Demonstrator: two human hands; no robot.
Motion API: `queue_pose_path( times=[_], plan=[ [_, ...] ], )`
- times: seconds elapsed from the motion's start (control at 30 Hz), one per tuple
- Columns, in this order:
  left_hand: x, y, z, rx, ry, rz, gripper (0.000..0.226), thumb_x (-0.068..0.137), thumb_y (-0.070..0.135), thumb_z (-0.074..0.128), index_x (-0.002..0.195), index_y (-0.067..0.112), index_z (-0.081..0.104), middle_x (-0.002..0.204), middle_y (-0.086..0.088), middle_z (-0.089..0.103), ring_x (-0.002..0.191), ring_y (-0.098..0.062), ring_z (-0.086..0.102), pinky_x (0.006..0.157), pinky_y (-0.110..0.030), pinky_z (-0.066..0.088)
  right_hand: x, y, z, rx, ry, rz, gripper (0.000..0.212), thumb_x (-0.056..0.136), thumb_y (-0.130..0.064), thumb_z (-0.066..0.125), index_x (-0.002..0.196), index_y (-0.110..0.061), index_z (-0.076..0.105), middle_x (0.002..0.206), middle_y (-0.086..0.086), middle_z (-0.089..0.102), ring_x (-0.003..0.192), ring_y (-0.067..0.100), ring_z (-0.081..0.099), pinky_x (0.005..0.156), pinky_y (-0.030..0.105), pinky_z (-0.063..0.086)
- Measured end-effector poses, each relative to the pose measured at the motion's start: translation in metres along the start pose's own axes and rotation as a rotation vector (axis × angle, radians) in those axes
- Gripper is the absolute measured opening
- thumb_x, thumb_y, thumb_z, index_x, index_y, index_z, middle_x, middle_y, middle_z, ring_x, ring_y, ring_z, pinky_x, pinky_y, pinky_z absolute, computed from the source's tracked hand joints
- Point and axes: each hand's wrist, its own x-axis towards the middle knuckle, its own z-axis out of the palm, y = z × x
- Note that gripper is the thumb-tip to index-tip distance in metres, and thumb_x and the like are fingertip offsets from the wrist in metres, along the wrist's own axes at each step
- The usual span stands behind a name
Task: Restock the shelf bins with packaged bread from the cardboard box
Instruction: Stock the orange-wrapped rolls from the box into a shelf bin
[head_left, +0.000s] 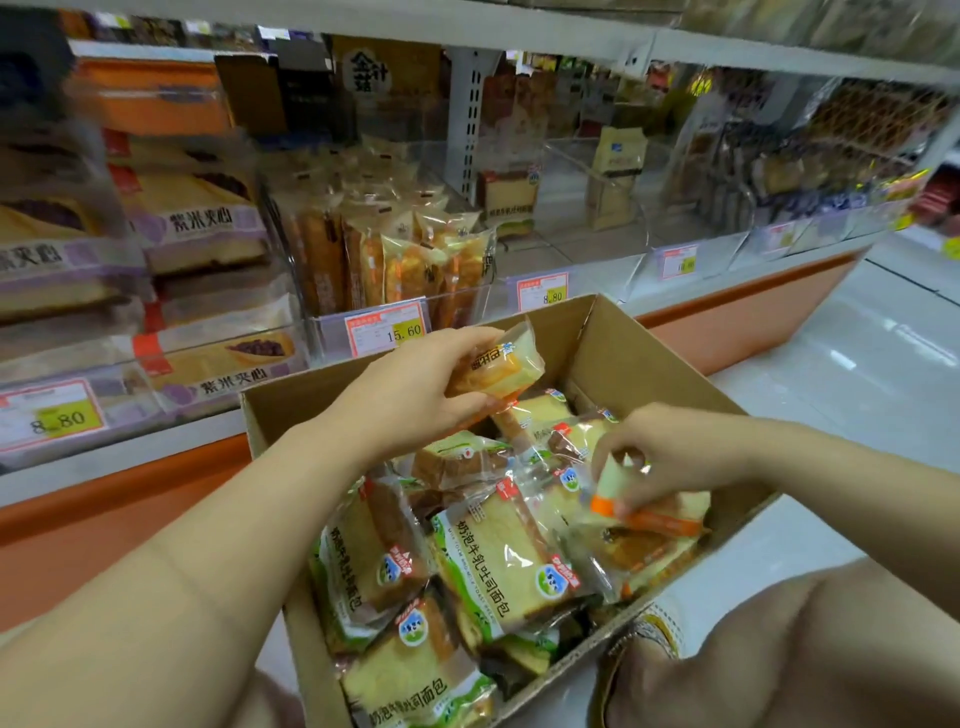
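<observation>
From the head view, an open cardboard box (605, 338) sits just in front of the bottom shelf, on or above the pale tiled floor (857, 374); its underside is out of sight. It is filled with packaged bread, mostly green-trimmed toast packets (514, 561) lying loosely over one another.

The left hand (415, 395) is raised over the far side of the box, fingers and thumb curled round an orange-trimmed packet (501, 364), which is lifted clear of the pile and tilted toward the shelf. The right hand (670, 457) is down inside the box near its right wall, fingertips pinching the top edge of a second orange-edged packet (641, 551) that rests among the others.

Directly behind the box stands a clear shelf bin (332, 332) packed with upright bread packets, with a price tag reading 15.60 (387, 332) on its front. The neighbouring clear bin on the right (587, 244) holds only a few packets, a brown-crusted loaf slice (509, 200) and a pale bag (615, 176), with an 8.80 tag (543, 293) in front. To the left lie stacked purple-labelled sandwich packets (202, 228), blurred. An orange plinth (753, 317) runs below the shelf.
</observation>
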Motion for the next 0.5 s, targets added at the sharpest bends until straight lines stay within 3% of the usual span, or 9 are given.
queue_pose_path(
  times=[0.13, 0.23, 0.33, 0.4, 0.5],
  plan=[
    [0.001, -0.008, -0.004, -0.013, 0.071, -0.021, 0.061, 0.087, 0.034, 0.064, 0.143, 0.031, 0.038, 0.126, 0.008, 0.048, 0.114, -0.008, 0.047, 0.098, -0.027, 0.04, -0.004, -0.009, -0.028, 0.278, 0.474, -0.056, 0.03, 0.071, -0.028, 0.082, 0.095, -0.034, 0.066, 0.056, -0.017, 0.051, 0.053, 0.005, 0.045, 0.052, 0.017, 0.032],
    [-0.001, -0.009, -0.01, -0.054, 0.124, -0.055, 0.06, 0.087, 0.032, 0.064, 0.142, 0.029, 0.04, 0.123, 0.008, 0.045, 0.112, -0.005, 0.044, 0.098, -0.023, 0.035, 0.009, -0.016, -0.012, 0.219, 0.608, -0.151, 0.038, 0.071, -0.014, 0.082, 0.102, -0.028, 0.066, 0.098, -0.013, 0.066, 0.075, 0.004, 0.059, 0.066, 0.018, 0.045],
    [-0.006, -0.01, -0.014, -0.066, 0.131, -0.079, 0.06, 0.087, 0.031, 0.065, 0.141, 0.029, 0.041, 0.121, 0.01, 0.044, 0.112, -0.005, 0.044, 0.096, -0.021, 0.034, 0.02, -0.016, 0.009, 0.118, 0.483, -0.173, 0.038, 0.078, -0.008, 0.073, 0.112, -0.023, 0.065, 0.124, -0.009, 0.056, 0.106, 0.008, 0.058, 0.083, 0.008, 0.042],
    [-0.008, -0.011, -0.016, -0.068, 0.132, -0.085, 0.06, 0.086, 0.031, 0.066, 0.141, 0.029, 0.042, 0.12, 0.01, 0.045, 0.113, -0.007, 0.046, 0.095, -0.021, 0.035, 0.023, -0.013, 0.019, 0.073, 0.303, -0.108, 0.039, 0.085, -0.004, 0.063, 0.119, -0.024, 0.064, 0.133, -0.009, 0.048, 0.109, 0.005, 0.053, 0.083, 0.001, 0.036],
    [-0.01, -0.012, -0.019, -0.071, 0.13, -0.105, 0.06, 0.086, 0.031, 0.066, 0.141, 0.03, 0.041, 0.13, 0.008, 0.047, 0.117, -0.008, 0.047, 0.097, -0.021, 0.035, 0.024, -0.009, 0.02, 0.13, 0.174, -0.015, 0.043, 0.089, 0.0, 0.05, 0.121, -0.025, 0.064, 0.133, -0.009, 0.052, 0.113, 0.003, 0.052, 0.089, 0.005, 0.038]
  ],
)
